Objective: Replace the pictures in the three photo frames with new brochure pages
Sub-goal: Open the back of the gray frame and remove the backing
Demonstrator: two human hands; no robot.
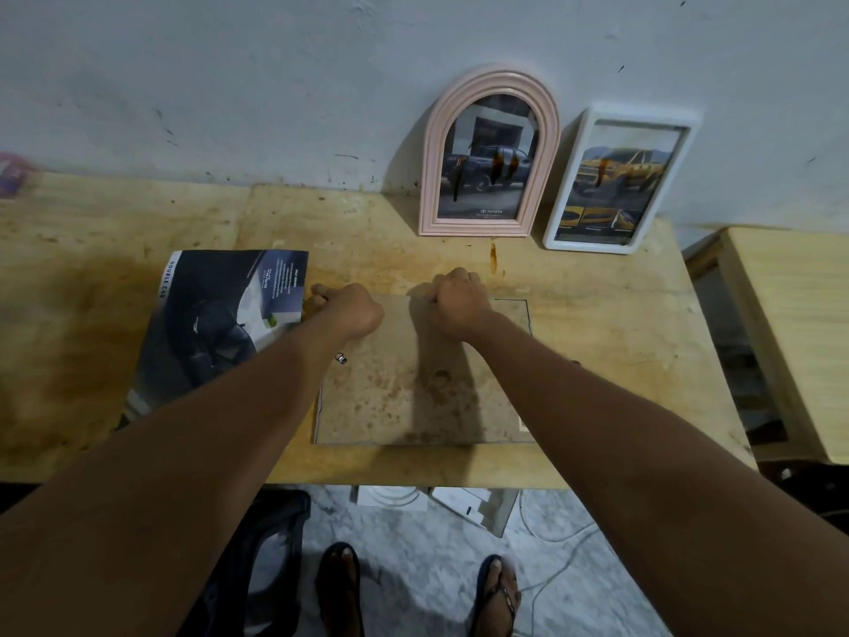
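Observation:
A rectangular photo frame [413, 383] lies face down on the wooden table [597, 342], its stained brown backing board up. My left hand [347, 310] is curled at the frame's far left corner. My right hand [457, 305] is curled over the far edge near its middle; the fingertips of both hands are hidden behind the knuckles. A dark car brochure [216, 314] lies flat just left of the frame, touching my left hand. A pink arched frame [489, 154] and a white rectangular frame [620, 181] lean on the wall, each holding a car picture.
A small metal tab [341, 358] sits at the flat frame's left edge. An orange stain [493, 258] marks the table beyond my right hand. A second wooden table [790, 333] stands at the right. Papers [464, 503] and a dark chair [271, 544] are on the floor below.

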